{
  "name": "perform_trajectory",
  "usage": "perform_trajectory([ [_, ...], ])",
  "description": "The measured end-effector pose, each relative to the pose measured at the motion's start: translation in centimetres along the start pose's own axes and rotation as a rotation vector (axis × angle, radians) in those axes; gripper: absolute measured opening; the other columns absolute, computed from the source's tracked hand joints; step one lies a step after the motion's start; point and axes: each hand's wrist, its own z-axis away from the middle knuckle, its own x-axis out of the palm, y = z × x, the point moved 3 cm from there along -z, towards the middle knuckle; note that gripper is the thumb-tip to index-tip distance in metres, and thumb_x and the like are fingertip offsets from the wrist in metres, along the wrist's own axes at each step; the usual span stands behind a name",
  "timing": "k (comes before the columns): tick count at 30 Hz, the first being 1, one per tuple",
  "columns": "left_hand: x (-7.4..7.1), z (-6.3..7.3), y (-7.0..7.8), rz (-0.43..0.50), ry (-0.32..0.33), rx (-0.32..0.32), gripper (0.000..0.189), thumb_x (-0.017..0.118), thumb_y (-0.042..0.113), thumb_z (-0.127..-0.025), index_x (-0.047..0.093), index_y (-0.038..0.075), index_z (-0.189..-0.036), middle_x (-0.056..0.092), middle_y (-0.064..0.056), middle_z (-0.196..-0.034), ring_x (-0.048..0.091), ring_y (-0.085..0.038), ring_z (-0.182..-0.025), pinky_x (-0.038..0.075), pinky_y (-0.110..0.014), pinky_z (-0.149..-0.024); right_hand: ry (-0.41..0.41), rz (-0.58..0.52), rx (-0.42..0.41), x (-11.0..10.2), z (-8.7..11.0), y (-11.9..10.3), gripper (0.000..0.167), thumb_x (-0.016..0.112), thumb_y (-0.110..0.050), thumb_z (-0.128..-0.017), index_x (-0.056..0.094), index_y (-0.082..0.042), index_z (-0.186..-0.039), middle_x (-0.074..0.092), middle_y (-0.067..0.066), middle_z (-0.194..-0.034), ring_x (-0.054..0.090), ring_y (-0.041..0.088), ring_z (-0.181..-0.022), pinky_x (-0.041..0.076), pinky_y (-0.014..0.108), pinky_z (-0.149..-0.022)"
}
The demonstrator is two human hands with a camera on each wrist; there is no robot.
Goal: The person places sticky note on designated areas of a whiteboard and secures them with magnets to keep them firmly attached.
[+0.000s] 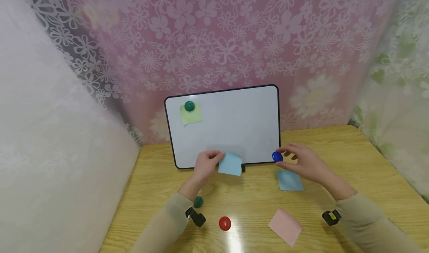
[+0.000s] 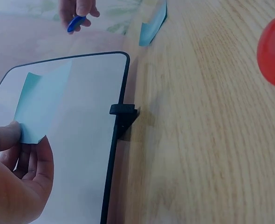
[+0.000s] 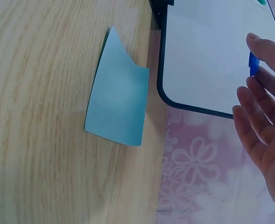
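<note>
My left hand [image 1: 207, 165] pinches a blue sticky note [image 1: 230, 163] by its edge, in front of the lower part of the whiteboard [image 1: 234, 122]. Between thumb and fingers of my right hand [image 1: 306, 162] is a round blue magnet [image 1: 277, 156], near the board's lower right corner. The right wrist view shows this magnet [image 3: 253, 64] edge-on, with the other fingers loosely bent. Below the right hand, a second blue sticky note [image 1: 289, 181] lies on the table. A green magnet [image 1: 189, 106] sits over a yellow-green sticky note [image 1: 191, 116] at the board's upper left.
On the wooden table [image 1: 254, 197] lie a green magnet [image 1: 198, 202] beside my left wrist, a red magnet [image 1: 225, 223] and a pink sticky note [image 1: 285, 227]. A small black clip-like foot [image 1: 243, 167] is at the board's bottom edge. Behind the board hangs a flowered pink curtain [image 1: 228, 41].
</note>
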Motion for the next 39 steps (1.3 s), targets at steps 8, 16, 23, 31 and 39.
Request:
perform_trajectory([
  [8,-0.3,-0.1,1.1,0.014,0.015,0.01,0.035,0.074,0.027,-0.105,0.076,-0.002,-0.125,0.071,-0.013,-0.121,0.067,-0.023,-0.11,0.059,-0.037,-0.094,0.051,0.038,-0.046,-0.2,-1.1,-1.1,0.042,0.09,-0.021,-0.09,0.075,-0.009,-0.127,0.072,0.003,-0.114,0.068,0.022,-0.099,0.062,0.048,-0.078],
  [16,-0.3,-0.2,2.1,-0.016,0.028,0.032,0.038,0.073,0.03,-0.105,0.075,-0.002,-0.126,0.072,-0.012,-0.12,0.068,-0.023,-0.104,0.058,-0.039,-0.092,0.126,0.055,-0.044,0.0,-2.0,-1.7,0.043,0.091,-0.021,-0.089,0.074,-0.009,-0.127,0.071,0.006,-0.116,0.068,0.025,-0.099,0.062,0.046,-0.078],
  [23,-0.1,-0.3,2.7,-0.02,0.029,0.052,0.036,0.073,0.029,-0.105,0.076,0.0,-0.126,0.072,-0.011,-0.12,0.067,-0.021,-0.103,0.058,-0.034,-0.088,0.171,0.049,-0.049,0.1,-2.8,-2.2,0.04,0.09,-0.022,-0.09,0.075,-0.01,-0.125,0.069,0.006,-0.117,0.069,0.029,-0.099,0.061,0.046,-0.076],
  [31,0.4,-0.7,2.4,0.013,0.031,0.056,0.034,0.073,0.027,-0.105,0.077,-0.001,-0.124,0.073,-0.011,-0.118,0.067,-0.019,-0.099,0.057,-0.033,-0.087,0.154,0.036,-0.027,0.5,-3.5,-2.9,0.039,0.09,-0.026,-0.091,0.076,-0.011,-0.125,0.069,0.005,-0.118,0.068,0.025,-0.097,0.059,0.041,-0.075],
  [39,0.9,-1.1,2.1,0.021,0.049,0.038,0.037,0.073,0.029,-0.105,0.076,0.0,-0.127,0.072,-0.011,-0.122,0.068,-0.022,-0.104,0.058,-0.035,-0.089,0.174,0.012,-0.038,1.2,-4.3,-3.3,0.039,0.09,-0.024,-0.09,0.075,-0.011,-0.124,0.069,0.003,-0.117,0.069,0.024,-0.097,0.062,0.047,-0.075],
])
